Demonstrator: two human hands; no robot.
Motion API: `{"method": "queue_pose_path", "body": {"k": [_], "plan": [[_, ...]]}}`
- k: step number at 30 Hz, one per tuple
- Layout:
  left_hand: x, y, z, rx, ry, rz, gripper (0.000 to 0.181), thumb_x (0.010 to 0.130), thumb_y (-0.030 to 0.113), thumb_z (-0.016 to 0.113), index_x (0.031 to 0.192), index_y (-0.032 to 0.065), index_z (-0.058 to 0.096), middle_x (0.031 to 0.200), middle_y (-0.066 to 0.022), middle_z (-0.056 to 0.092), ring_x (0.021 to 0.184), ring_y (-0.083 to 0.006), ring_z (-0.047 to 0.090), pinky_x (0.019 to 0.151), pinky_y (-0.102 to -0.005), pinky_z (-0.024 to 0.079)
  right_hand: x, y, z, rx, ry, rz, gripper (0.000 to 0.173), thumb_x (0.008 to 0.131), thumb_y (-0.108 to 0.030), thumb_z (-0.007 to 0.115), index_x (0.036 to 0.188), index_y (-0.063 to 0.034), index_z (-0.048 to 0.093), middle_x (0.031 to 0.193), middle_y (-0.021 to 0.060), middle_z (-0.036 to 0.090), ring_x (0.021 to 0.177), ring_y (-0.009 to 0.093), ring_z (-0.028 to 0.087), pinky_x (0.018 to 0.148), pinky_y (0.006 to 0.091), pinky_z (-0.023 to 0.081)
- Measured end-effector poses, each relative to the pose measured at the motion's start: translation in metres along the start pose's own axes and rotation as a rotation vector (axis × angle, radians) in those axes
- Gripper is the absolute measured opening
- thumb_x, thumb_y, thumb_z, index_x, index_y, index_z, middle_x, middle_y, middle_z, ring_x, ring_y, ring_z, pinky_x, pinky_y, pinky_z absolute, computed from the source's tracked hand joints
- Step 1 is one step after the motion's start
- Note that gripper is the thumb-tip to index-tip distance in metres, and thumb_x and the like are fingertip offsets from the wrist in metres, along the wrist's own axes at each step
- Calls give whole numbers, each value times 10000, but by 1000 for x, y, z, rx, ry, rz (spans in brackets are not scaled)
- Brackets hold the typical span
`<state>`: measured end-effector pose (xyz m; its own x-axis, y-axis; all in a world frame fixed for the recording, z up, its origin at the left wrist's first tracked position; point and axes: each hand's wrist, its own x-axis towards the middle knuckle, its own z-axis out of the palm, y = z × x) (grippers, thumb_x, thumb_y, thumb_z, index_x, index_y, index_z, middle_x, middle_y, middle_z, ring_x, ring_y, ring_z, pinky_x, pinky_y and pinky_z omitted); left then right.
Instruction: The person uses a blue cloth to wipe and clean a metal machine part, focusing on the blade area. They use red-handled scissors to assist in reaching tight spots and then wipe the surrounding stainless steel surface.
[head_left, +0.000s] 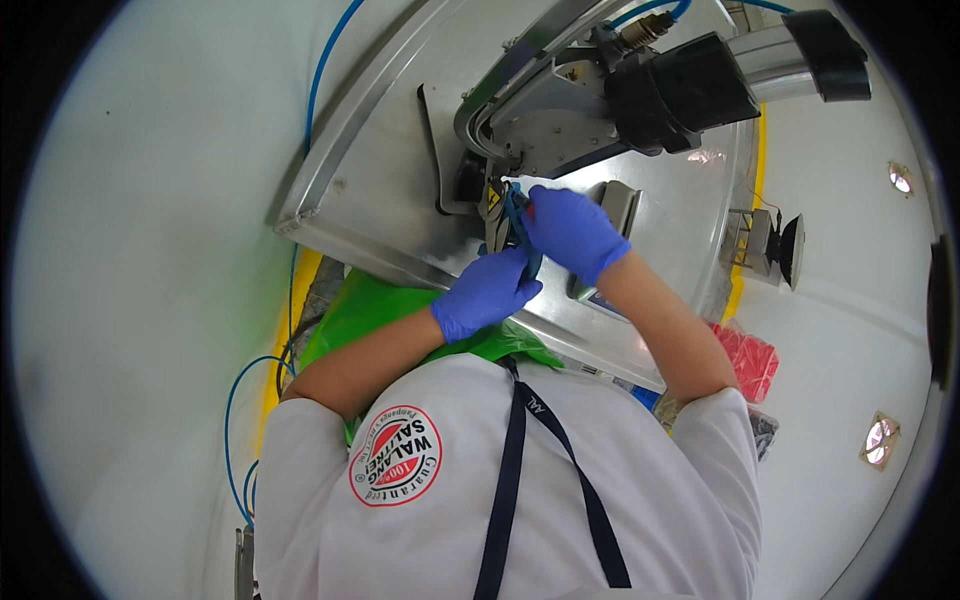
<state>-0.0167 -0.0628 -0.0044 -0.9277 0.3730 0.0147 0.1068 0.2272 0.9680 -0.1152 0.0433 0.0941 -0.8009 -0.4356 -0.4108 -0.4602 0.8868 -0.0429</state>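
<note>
My left hand (491, 292), in a blue-purple glove, is curled around a crumpled blue piece (527, 251), possibly plastic. Just above it and to the right, my right hand (576, 229), gloved alike, has its fingers closed on a small dark and red part (528, 211); the glove hides most of it. Against both hands stands the metal jaw (496, 221) of a pneumatic machine (555, 139), which looks like a clipping machine. A yellow warning sticker (493, 199) sits on the jaw. The blue piece lies along the jaw's right side, and its lower end is hidden by my left hand.
The machine stands on a stainless steel table (375, 172) with a raised rim. A bench scale (619, 210) is partly behind my right hand. Green plastic (375, 307) hangs at the near edge. A blue air hose (321, 67) runs at left; a red wrapped bundle (750, 360) lies at right.
</note>
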Motion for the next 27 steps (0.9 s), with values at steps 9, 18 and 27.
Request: {"method": "queue_pose_path", "body": {"k": [9, 18, 27], "plan": [[-3, 7, -10, -33, 17, -20, 313, 852, 311, 616, 932, 17, 542, 784, -179, 579, 718, -362, 580, 653, -453, 452, 31, -11, -19, 270, -380, 200, 326, 905, -254, 508, 848, 57, 586, 622, 157, 623, 506, 223, 632, 499, 324, 513], [-6, 1, -8, -22, 7, -18, 295, 839, 282, 621, 970, 32, 537, 821, -177, 595, 756, -361, 596, 659, -460, 461, 35, -2, -2, 360, -314, 185, 253, 883, -208, 523, 879, 44, 534, 578, 122, 584, 458, 191, 580, 408, 313, 449], [-12, 4, -21, -58, 11, -12, 256, 828, 245, 618, 930, 30, 524, 777, -187, 588, 727, -384, 586, 648, -464, 452, 25, 6, -9, 584, -378, 301, 181, 801, -121, 527, 737, 49, 526, 541, 117, 569, 439, 193, 568, 416, 318, 449]]}}
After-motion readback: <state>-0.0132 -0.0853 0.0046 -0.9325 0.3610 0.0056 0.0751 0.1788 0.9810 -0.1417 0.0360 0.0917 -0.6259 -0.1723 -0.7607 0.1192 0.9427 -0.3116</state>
